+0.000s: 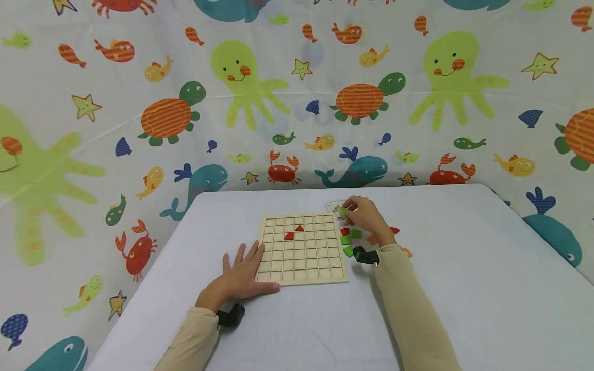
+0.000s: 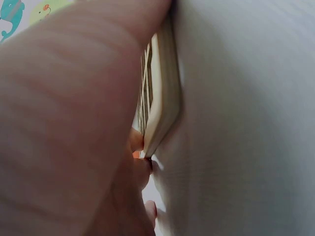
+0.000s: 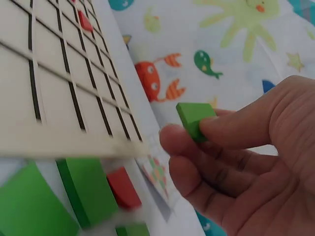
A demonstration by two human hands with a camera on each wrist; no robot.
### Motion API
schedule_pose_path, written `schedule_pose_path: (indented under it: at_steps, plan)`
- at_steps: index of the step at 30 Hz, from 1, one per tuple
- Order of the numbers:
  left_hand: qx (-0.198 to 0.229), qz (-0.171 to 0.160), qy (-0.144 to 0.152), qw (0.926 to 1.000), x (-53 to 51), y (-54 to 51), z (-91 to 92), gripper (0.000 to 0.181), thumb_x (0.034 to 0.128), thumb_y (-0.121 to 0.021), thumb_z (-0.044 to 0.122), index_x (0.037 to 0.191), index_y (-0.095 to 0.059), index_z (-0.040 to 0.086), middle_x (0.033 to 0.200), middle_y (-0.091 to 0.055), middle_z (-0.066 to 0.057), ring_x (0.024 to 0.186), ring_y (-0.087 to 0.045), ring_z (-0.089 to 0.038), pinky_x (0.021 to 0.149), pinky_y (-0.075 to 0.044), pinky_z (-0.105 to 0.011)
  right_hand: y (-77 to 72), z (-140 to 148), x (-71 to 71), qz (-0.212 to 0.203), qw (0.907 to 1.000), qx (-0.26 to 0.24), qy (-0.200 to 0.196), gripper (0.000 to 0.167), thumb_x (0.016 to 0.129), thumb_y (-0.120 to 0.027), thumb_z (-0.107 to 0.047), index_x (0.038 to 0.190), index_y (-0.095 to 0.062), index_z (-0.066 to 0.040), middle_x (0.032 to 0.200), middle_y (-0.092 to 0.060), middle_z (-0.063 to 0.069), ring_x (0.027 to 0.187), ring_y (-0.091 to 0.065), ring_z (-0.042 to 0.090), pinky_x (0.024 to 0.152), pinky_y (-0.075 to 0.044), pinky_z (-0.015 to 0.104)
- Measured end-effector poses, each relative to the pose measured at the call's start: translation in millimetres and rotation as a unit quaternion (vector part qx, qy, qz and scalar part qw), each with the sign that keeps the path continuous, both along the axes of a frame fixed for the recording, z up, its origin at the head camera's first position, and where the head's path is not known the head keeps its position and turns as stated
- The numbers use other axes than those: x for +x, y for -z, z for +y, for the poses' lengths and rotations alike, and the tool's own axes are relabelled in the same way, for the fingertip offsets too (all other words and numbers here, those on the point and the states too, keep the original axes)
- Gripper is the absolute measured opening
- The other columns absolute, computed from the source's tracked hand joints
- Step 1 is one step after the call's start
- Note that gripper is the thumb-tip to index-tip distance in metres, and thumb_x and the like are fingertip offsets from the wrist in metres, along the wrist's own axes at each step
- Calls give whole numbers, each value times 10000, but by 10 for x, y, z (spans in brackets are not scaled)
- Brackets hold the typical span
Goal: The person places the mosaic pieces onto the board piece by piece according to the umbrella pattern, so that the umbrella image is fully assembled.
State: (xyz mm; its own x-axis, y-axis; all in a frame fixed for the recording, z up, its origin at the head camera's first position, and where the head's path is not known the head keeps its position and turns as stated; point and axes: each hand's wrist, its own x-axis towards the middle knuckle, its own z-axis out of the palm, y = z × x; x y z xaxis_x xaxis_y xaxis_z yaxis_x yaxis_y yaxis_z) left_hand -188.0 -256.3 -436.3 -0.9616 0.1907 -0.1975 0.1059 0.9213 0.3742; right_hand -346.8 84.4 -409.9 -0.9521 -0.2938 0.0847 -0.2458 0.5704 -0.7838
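Observation:
A pale wooden grid board [image 1: 301, 268] lies on the table with a red triangle [image 1: 299, 228] and a red quarter-round piece [image 1: 290, 236] in two of its cells. My left hand [image 1: 241, 275] rests at the board's near left corner, fingers spread and thumb along the near edge. Above the far right corner, my right hand [image 1: 367, 214] pinches a green tile [image 3: 198, 116] between thumb and fingers, tilted and clear of the board. Beside the board's right edge lie green tiles [image 1: 356, 234], a red piece [image 1: 345, 232] and orange pieces [image 1: 372, 240], partly hidden by the right arm.
A small printed card [image 1: 331, 205] with a grid and coloured shapes lies behind the board's far right corner, partly covered by the right hand. The white table [image 1: 487, 288] extends to both sides. Behind it hangs a cloth [image 1: 297, 149] printed with sea animals.

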Motion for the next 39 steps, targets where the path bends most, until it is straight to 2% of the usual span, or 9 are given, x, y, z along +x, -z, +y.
schedule_pose_path:
  at_steps: [6,10,13,19,25,32,39]
  plan:
    - [-17,-4,-19,10000,-12,16,5,1259,829,-758,734,1705,-195,26,1777,-101,-204,1603,14,-512,1169,73,-789,-32,-217,61,17,9971,-587,-490,243,1054,-590,5,1273,-673,69,1112,-692,212,883,-741,330,859,-619,455]
    - [12,-20,-64,10000,-6,26,14,1262,828,-766,730,1705,-195,26,1777,-100,-205,1604,24,-508,1170,76,-785,-45,-345,93,-148,9939,-871,-658,237,1058,-616,-11,1273,-688,60,1102,-706,188,937,-757,360,906,-613,441]
    - [37,-29,-98,9999,3,37,16,1263,827,-770,728,1705,-195,25,1777,-102,-205,1605,33,-503,1170,83,-780,-43,-437,119,-181,9921,-991,-751,208,1053,-641,-26,1231,-707,57,1051,-715,161,915,-766,344,888,-620,405]
    - [-5,-23,-75,10000,9,35,33,1257,836,-756,738,1708,-188,33,1778,-99,-202,1605,26,-506,1169,77,-786,-10,-607,185,-83,9864,-1219,-1098,161,1032,-668,-15,1150,-725,79,968,-719,163,855,-778,344,817,-638,450]
    - [-52,-22,-42,10000,15,30,44,1260,835,-742,755,1709,-189,35,1778,-101,-202,1605,22,-508,1168,79,-787,67,-744,220,-180,9891,-871,-1176,115,1016,-694,-39,1089,-729,44,896,-732,107,768,-765,282,732,-630,371]
    - [-91,0,-71,9999,14,56,38,1271,822,-739,772,1711,-194,45,1781,-100,-192,1607,28,-504,1173,87,-778,139,-854,266,-144,9934,-444,-1045,59,998,-723,-59,1024,-743,-9,807,-713,57,655,-712,179,617,-562,281]
    - [-76,-6,-125,9999,34,53,46,1273,818,-744,774,1713,-194,55,1782,-101,-187,1608,32,-500,1173,86,-779,215,-957,317,261,9962,-163,-816,46,956,-721,-27,975,-747,6,795,-704,41,581,-680,139,594,-540,276]
